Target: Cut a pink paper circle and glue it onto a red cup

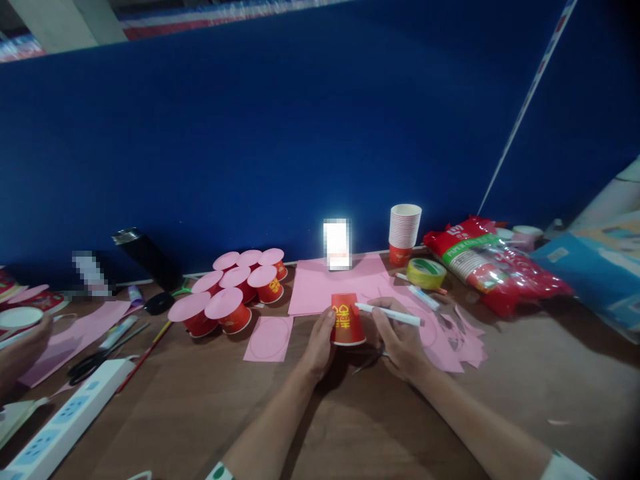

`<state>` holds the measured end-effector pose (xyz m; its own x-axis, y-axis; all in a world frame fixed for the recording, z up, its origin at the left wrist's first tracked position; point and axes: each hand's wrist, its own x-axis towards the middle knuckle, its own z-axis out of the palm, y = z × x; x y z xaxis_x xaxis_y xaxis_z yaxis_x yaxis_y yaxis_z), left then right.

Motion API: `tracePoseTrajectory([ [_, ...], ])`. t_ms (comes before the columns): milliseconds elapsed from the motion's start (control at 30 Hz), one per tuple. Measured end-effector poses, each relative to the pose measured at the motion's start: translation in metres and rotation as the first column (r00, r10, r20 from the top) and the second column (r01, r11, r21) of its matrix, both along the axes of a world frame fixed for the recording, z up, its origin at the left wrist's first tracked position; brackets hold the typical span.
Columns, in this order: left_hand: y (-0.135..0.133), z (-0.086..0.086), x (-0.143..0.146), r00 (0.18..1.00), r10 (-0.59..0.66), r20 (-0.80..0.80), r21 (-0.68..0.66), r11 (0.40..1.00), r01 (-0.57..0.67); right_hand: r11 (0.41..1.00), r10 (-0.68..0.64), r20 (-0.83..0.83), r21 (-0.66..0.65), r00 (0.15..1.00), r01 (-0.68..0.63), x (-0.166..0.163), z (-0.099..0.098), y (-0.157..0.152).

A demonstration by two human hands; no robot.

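Observation:
A red paper cup (349, 327) with yellow lettering stands upside down, its white rim at the bottom. My left hand (320, 340) is closed on its left side. Between the fingers of my right hand (400, 343) is a slim white pen (395, 315), whose left end reaches the cup's upper right edge; contact is hard to judge. A thin, dark metal thing (369, 363) pokes out below the right hand, mostly hidden. Left of my hands lies a pink paper square (269, 339) with a circle drawn on it. Pink sheets (313, 293) lie behind the cup.
Several upside-down red cups topped with pink discs (225, 303) stand left. A cup stack (405, 230), yellow tape roll (426, 273), red cup package (495, 263) and paper scraps (457, 340) are right. A power strip (70, 417), black scissors (93, 367) and another person's hand (25, 357) are far left.

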<state>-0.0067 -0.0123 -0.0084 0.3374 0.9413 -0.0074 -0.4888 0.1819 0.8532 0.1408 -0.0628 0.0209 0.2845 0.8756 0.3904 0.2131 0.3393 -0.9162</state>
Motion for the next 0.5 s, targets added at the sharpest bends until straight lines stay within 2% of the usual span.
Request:
tracePoseTrajectory([
  [300, -0.0024, 0.0072, 0.0006, 1.0, 0.017, -0.006, 0.015, 1.0, -0.017, 0.998, -0.031, 0.103, 0.057, 0.994, 0.026, 0.0004, 0.0027, 0.0004],
  [500, -0.002, 0.0038, 0.0004, 1.0, 0.001, 0.008, 0.016, 1.0, -0.001, 0.995, -0.058, 0.151, 0.088, 0.987, 0.045, 0.0007, 0.0046, 0.0014],
])
